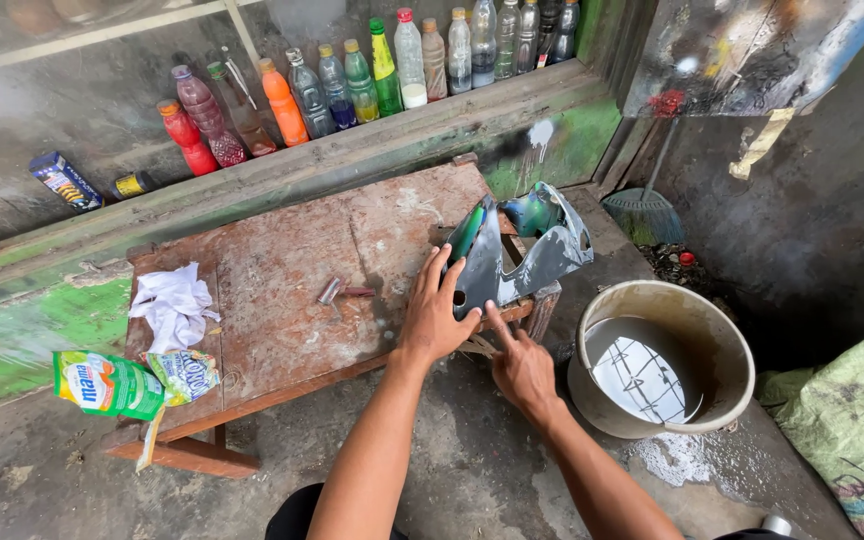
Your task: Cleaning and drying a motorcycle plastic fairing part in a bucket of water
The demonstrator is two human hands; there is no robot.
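A grey and green plastic motorcycle body panel (522,255) lies on the right end of a worn wooden bench (282,290). My left hand (434,312) rests flat on the bench with its fingers spread against the panel's left edge. My right hand (520,365) is at the bench's front edge just below the panel, index finger stretched up touching the panel's lower part. Neither hand grips anything.
A small metal scraper (337,291) lies mid-bench. A white rag (174,303) and green sachets (122,383) sit at the left end. A bucket of water (667,358) stands on the right floor. Several coloured bottles (352,80) line the ledge behind; a broom (644,205) leans nearby.
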